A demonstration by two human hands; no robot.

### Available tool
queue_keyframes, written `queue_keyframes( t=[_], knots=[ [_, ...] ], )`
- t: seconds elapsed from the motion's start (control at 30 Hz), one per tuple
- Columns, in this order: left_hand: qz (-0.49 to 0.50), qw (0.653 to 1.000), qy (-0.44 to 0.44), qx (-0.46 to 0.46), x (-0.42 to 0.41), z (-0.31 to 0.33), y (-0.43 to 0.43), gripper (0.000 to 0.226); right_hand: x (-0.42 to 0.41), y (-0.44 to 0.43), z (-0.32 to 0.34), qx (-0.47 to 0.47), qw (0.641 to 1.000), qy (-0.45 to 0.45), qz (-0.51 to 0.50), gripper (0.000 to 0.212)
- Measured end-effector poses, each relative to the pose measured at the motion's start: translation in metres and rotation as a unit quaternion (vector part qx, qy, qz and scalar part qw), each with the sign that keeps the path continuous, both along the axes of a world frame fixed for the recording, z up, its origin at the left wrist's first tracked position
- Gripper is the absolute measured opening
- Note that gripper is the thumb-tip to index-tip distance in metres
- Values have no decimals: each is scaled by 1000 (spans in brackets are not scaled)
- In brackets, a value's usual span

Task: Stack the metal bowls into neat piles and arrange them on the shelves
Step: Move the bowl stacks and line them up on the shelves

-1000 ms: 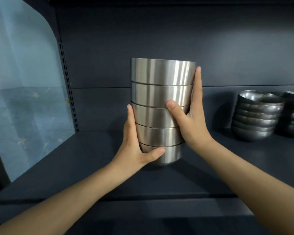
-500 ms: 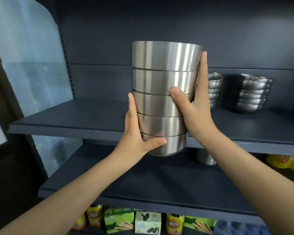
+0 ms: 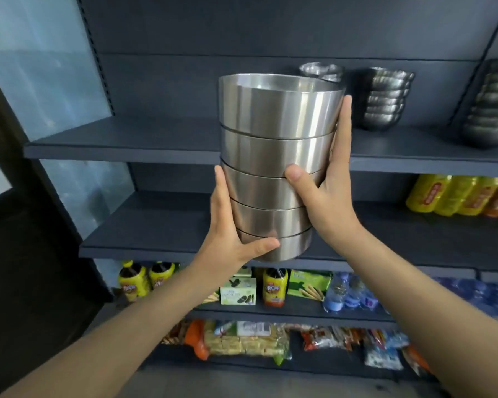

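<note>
Stack point(image 3: 273, 168) of five nested bowls hangs in front of the upper shelf point(image 3: 127, 136), clamped between both hands: left hand point(image 3: 230, 239) cupping the base, right hand point(image 3: 328, 202) along the side. Other piles point(image 3: 385, 99) already stand on that shelf to the right; this stack is not yet set down.

Both bare forearms are raised fwd from the bottom corners. L hand point(image 3: 227, 242) is set low on the bowl stack point(image 3: 270, 156), fingers straight up its side, thumb hooked across front. R hand point(image 3: 328, 202) is clamped higher on opp side, thumb across front
</note>
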State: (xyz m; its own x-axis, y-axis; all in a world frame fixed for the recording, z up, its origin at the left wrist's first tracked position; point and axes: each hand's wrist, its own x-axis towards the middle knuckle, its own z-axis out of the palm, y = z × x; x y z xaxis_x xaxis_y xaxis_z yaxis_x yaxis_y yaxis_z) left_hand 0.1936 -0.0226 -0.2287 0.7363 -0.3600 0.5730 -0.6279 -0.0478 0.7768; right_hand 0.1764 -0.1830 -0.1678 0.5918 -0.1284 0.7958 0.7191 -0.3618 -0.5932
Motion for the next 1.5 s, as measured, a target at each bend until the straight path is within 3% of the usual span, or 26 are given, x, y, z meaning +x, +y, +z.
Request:
queue_keyframes(
  t=[0.1, 0.3, 0.57, 0.9, 1.2, 1.5],
  knots=[
    [1, 1000, 14, -19, -18, -24, -2, 116, -22, 2, -21, 6, 1000, 20, 3, 98],
    [16, 999, 26, 35, -41, -58, -16, 116, -46, -14, -65, 10, 999, 30, -22, 105],
    [49, 996, 57, 54, -20, -117, -64, 121, -19, -62, -126, 8, 998, 55, -20, 102],
    [36, 997, 57, 28, 67, -208, -113, 123, 66, -111, -213, -2, 999, 33, -25, 99],
    [0, 1000, 28, 5, 190, -231, -133, 120, 178, -127, -235, -30, 998, 12, -58, 107],
    [-14, 999, -3, 48, 294, -256, -146, 124, 266, -141, -260, -24, 995, 34, -94, 104]
  ],
)
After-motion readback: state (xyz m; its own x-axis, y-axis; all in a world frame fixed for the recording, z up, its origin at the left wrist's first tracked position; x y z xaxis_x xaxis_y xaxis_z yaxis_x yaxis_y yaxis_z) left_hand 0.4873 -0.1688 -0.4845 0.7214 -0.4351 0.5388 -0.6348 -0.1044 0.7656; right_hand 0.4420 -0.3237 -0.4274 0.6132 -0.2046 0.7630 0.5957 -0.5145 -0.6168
